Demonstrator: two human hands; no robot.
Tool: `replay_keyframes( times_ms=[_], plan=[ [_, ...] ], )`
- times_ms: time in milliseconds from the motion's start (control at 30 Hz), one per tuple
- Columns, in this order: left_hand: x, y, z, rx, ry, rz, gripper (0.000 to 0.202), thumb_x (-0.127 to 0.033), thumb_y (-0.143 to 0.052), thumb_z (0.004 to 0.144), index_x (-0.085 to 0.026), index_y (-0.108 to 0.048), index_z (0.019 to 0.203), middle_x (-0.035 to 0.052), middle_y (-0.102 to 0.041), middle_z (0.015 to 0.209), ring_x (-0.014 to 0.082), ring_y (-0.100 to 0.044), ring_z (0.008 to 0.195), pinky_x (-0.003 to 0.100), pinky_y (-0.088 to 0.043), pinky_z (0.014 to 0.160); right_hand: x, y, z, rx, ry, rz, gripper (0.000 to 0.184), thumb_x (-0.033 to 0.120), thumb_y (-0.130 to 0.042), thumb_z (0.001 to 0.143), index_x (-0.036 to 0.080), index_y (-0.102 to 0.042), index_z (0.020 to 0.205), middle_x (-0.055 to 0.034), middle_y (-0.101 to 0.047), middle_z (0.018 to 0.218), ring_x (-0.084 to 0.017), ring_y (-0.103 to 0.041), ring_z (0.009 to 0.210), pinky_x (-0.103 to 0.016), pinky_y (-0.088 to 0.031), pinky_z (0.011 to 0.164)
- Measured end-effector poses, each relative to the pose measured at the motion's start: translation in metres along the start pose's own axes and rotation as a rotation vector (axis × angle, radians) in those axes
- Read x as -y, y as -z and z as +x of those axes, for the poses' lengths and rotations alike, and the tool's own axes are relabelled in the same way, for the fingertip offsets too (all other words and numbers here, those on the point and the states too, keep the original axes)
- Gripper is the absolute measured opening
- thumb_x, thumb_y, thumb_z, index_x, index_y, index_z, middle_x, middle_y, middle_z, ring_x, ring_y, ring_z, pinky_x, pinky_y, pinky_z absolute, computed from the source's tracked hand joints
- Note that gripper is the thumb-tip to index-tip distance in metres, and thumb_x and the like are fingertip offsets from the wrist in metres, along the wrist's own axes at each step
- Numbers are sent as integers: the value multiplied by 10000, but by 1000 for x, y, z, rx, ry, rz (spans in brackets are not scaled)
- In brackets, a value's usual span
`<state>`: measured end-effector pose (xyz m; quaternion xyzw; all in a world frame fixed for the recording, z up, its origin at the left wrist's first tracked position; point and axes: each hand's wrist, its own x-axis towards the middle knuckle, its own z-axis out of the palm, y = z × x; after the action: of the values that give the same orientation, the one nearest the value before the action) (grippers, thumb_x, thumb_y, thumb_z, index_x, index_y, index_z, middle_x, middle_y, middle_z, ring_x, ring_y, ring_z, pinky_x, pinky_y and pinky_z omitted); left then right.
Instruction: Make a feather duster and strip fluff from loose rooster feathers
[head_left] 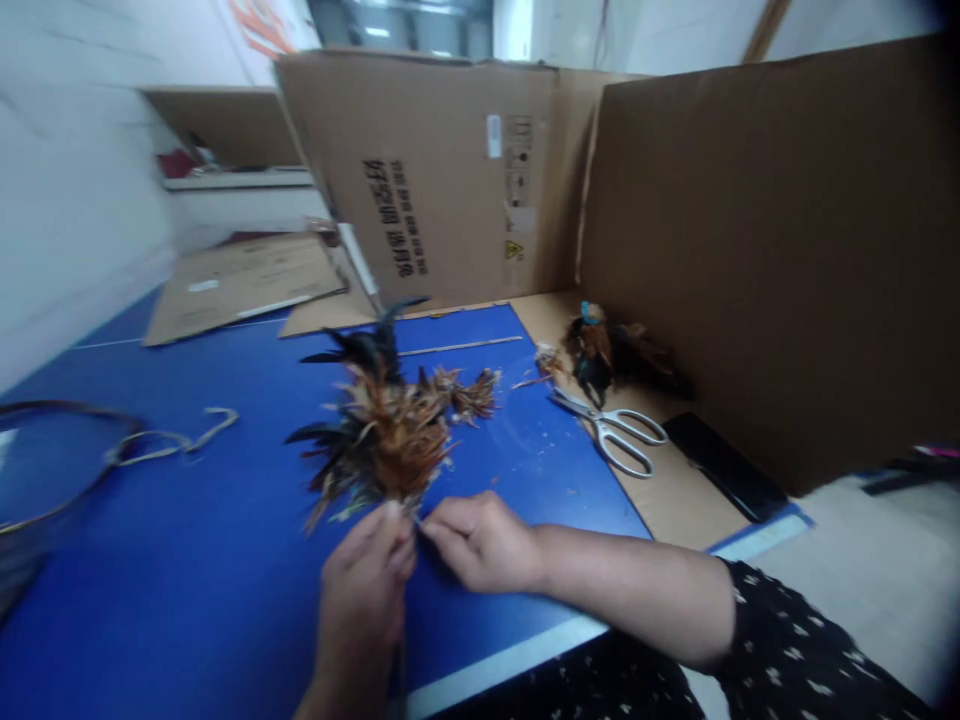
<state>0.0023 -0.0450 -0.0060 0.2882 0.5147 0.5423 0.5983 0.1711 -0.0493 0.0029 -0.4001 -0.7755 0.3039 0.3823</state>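
Observation:
My left hand (371, 570) is closed around the base of a bundle of brown and black feathers (397, 440), which points away from me over the blue table. Below that hand a thin stick (400, 660) runs down toward the table's near edge. Close beside the bundle's base, my right hand (480, 545) is pinched shut; a thin line shows at its fingertips, too blurred to name. Just behind the held bundle, a smaller tuft of brown feathers (474, 395) lies on the table.
Silver scissors (619, 435) and a black phone-like object (724, 465) lie at the right, near more feathers (592, 345). Tall cardboard panels (450, 180) wall the back and right. A thin stick (461, 347), a pale cord (180, 440) and a dark hoop (82, 490) lie further off.

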Motion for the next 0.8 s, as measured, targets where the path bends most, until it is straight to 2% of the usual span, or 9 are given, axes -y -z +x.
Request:
replay_keyframes(
  times_ms=[67,200,300,433,633,800],
  plan=[
    [-5,-8,-2,86,22,-36,448,-467,-866,719,-143,-557,718,-56,-477,583,35,-350,467,176,-258,434,2,-1,-1,-32,0,52,263,271,-459,1033,174,-651,880,-25,-676,756,-125,-610,649,-227,-481,652],
    [-12,-8,-2,190,-10,-36,421,-473,-774,834,-144,-538,719,-44,-470,626,35,-337,497,194,-261,474,1,-2,2,-70,-35,100,278,316,-471,1055,178,-685,944,-25,-682,752,-134,-612,660,-246,-474,668],
    [-12,-1,-1,214,-17,-111,358,-363,-822,776,-151,-535,748,-49,-464,657,38,-335,523,197,-249,488,-3,-5,5,-64,-48,110,276,337,-479,1060,187,-692,968,-24,-693,779,-137,-618,679,-250,-476,683],
    [-4,1,1,139,-51,-96,306,-310,-838,730,-143,-596,814,-33,-529,687,35,-337,515,196,-241,482,-7,-8,5,-70,-67,84,292,367,-489,1057,185,-697,965,-10,-656,716,-133,-570,613,-252,-457,630],
    [6,0,1,32,-171,68,327,-413,-800,802,-151,-681,958,-34,-542,670,71,-419,541,211,-331,507,-10,-7,6,-80,-76,79,275,357,-506,1052,180,-702,972,12,-605,672,-119,-534,580,-249,-432,601],
    [1,-1,-3,-5,-208,240,269,-420,-718,876,-152,-714,894,-19,-543,644,99,-436,580,225,-360,555,-10,-6,7,-65,-76,74,265,351,-509,1050,185,-697,964,7,-628,687,-122,-554,593,-253,-439,614]
  ],
)
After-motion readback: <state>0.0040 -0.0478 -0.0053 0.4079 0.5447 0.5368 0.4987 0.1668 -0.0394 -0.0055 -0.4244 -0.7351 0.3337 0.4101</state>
